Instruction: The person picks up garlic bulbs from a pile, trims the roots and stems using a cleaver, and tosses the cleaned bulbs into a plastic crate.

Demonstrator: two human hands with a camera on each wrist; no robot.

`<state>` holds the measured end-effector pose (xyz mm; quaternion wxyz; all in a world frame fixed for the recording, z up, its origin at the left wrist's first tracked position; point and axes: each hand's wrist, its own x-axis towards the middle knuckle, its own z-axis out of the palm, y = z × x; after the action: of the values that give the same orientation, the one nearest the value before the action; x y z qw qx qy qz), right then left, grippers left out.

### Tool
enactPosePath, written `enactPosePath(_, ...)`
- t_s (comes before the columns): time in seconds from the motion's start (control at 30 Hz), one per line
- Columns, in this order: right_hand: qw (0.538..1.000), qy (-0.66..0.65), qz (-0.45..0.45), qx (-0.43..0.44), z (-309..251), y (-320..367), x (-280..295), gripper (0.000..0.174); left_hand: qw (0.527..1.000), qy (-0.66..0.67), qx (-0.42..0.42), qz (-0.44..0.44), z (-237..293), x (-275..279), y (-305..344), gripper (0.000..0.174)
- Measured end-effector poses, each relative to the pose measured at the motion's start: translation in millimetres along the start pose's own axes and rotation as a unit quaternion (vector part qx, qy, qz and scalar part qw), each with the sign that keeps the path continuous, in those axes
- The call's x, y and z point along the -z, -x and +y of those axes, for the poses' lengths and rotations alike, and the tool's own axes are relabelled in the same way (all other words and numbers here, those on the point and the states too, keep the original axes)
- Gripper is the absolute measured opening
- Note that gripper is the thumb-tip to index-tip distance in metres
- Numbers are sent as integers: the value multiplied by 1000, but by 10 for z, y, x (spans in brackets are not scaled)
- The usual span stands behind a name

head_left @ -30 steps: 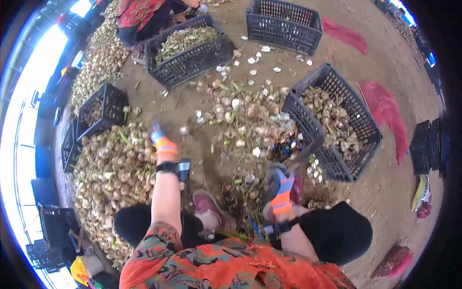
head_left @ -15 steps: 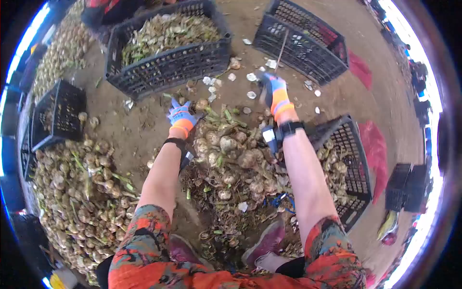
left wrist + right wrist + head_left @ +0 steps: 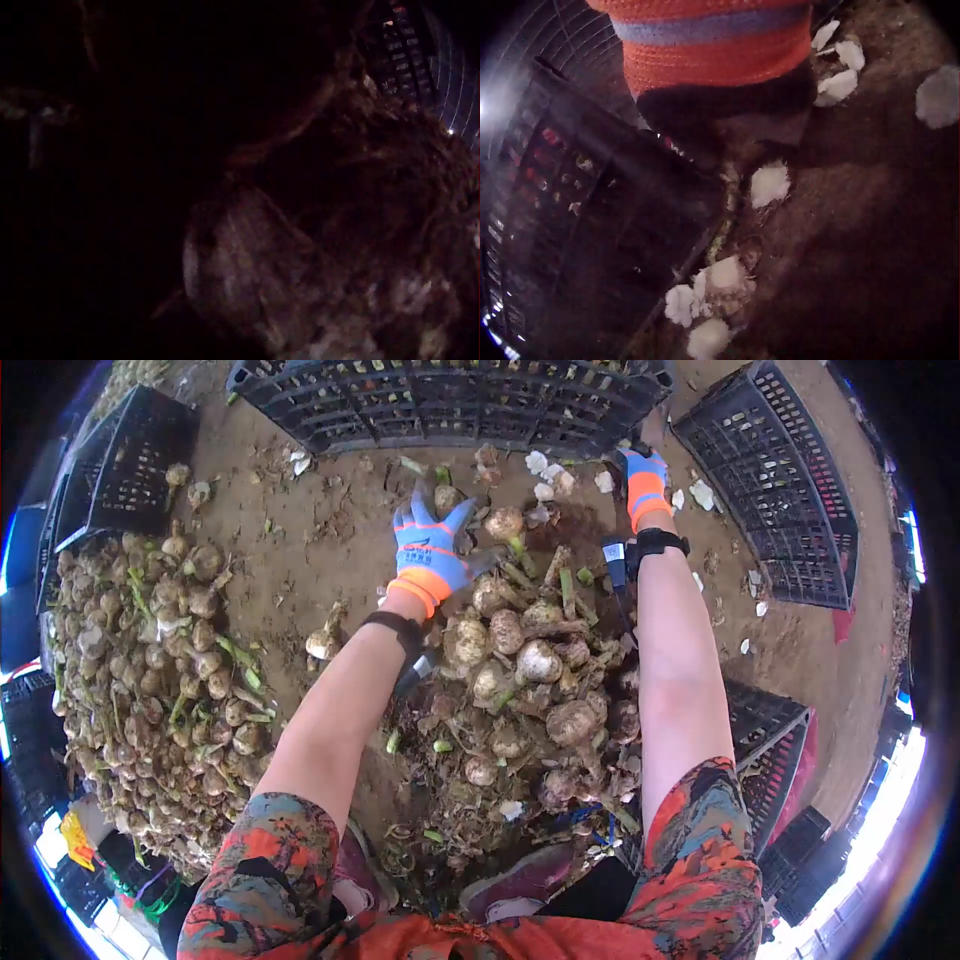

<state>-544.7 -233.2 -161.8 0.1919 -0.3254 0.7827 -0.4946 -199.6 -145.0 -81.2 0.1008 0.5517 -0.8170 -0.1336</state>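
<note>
My left hand, in a blue and orange work glove, reaches over the far left edge of a heap of garlic with its fingers spread. Just beyond its fingertips lies a single garlic bulb with a green stem. Garlic roots and skin fill the dark left wrist view. Farther right, beside the front of a black crate, my gloved right hand grips a thin rod-like tool, blurred and mostly hidden. The right wrist view shows the orange glove cuff next to that crate.
A bigger garlic pile spreads at the left, with a black crate behind it. Another crate stands far right, and one more sits near my right arm. White scraps dot the dirt floor.
Both hands have reached forward, and the view has shifted toward the far crate. The left hand has passed from the left pile to the middle heap; the right has swung out from near my knee.
</note>
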Motion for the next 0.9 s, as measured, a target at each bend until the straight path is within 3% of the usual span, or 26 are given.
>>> enactPosePath(0.13,991,-79,-14,-104,40,515,291,17,1000,-19,3,0,3,-12,-21,76)
enactPosePath(0.2,981,-145,15,-130,-206,1032,474,8,1000,-20,-4,12,88,80,-68,71)
enactPosePath(0.27,928,-206,-165,-262,210,958,627,6,996,-62,4,-67,184,46,-224,66)
enactPosePath(0.3,982,-82,-40,-163,-71,1238,603,6,996,-32,-3,-87,278,134,-304,65)
enactPosePath(0.43,991,-77,1,-106,-558,1183,597,10,986,-79,-46,-143,471,233,-363,62)
enactPosePath(0.5,996,-73,-11,-59,-717,1145,513,17,978,-88,-92,-163,485,202,-233,61)
enactPosePath(0.6,996,-64,-50,-24,-598,773,290,23,981,-59,-84,-165,467,183,-157,61)
enactPosePath(0.67,980,-63,-150,-115,-623,755,251,40,982,-65,-92,-154,422,115,-196,61)
enactPosePath(0.7,980,-63,-153,-114,-659,769,259,40,980,-83,-95,-156,433,139,-202,61)
enactPosePath(0.73,987,64,-132,-71,-693,792,268,41,977,-100,-99,-158,450,167,-214,62)
enactPosePath(0.8,946,314,-84,17,-769,905,354,44,974,-99,-102,-178,426,187,-277,66)
enactPosePath(0.83,943,308,-106,-65,-822,1027,469,38,973,-108,-104,-175,401,161,-311,67)
enactPosePath(0.9,928,352,-110,-57,-565,1120,677,37,973,-120,-114,-162,381,163,-348,71)
